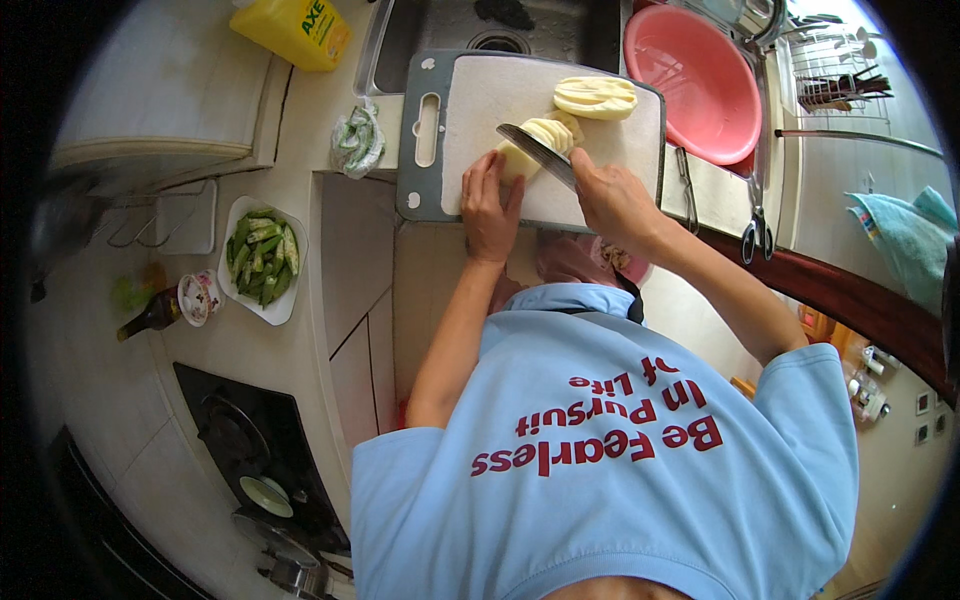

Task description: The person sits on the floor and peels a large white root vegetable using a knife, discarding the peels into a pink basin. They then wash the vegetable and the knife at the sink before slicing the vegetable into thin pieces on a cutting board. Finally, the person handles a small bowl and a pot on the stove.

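A kitchen knife [541, 154] is in my right hand [616, 196], its dark blade slanting up and left across a partly sliced, peeled pale-yellow vegetable [517, 163]. My left hand [489, 214] steadies the uncut end, fingertips on it to the left of the blade. Thin slices [551, 133] lean against each other on the blade's far side. Another peeled vegetable piece [596, 98], ridged and whole-looking, lies at the upper right of the cutting board [480, 90]. The board has a grey rim and a handle slot, and overlaps the sink's near edge.
Beyond the board is a steel sink [570, 30], with a pink basin [694, 82] at right. Scissors [757, 232] hang at the counter edge. Leftward are a yellow bottle [300, 30], a plastic-wrapped bundle [358, 141], a plate of cut okra [262, 259] and a gas hob [247, 442].
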`<state>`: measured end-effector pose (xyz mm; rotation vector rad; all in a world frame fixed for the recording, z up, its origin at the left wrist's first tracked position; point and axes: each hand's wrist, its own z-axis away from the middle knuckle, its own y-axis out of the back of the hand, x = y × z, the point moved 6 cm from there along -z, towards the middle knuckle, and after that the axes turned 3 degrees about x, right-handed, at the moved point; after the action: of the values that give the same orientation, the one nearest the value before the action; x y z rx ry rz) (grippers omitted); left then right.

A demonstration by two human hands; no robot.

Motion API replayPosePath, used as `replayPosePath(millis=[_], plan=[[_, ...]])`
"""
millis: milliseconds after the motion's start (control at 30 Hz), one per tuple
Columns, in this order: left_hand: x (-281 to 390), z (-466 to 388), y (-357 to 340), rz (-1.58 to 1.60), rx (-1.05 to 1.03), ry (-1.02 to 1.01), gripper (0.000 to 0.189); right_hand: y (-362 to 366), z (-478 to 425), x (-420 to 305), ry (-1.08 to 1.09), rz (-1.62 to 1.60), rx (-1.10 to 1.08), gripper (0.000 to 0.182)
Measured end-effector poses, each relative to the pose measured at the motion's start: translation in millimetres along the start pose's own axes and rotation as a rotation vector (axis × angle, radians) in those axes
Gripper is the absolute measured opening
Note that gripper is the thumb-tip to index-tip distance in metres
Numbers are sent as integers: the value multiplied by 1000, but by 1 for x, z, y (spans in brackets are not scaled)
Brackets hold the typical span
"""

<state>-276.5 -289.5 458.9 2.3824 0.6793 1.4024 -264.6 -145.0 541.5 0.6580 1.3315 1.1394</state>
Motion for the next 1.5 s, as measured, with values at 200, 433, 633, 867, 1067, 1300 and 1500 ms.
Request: replayPosePath(millis=[200,433,633,867,1067,1300,1500], plan=[[-1,1,-5,2,-15,41,34,-15,-5,-14,-29,54,-35,24],[-1,-1,-5,3,11,32,36,-28,-27,17,33,-3,113,28],[-3,5,-6,44,10,34,37,-17,-32,26,-34,2,54,27],[-4,2,-4,62,39,37,36,11,-12,2,31,23,-23,25],[-3,1,-5,81,15,26,35,7,-11,4,39,39,-64,21],[-4,2,-5,66,0,48,35,19,-14,7,24,-10,-54,19],[-6,2,-6,58,3,52,35,15,-16,3,-1,18,-137,20]])
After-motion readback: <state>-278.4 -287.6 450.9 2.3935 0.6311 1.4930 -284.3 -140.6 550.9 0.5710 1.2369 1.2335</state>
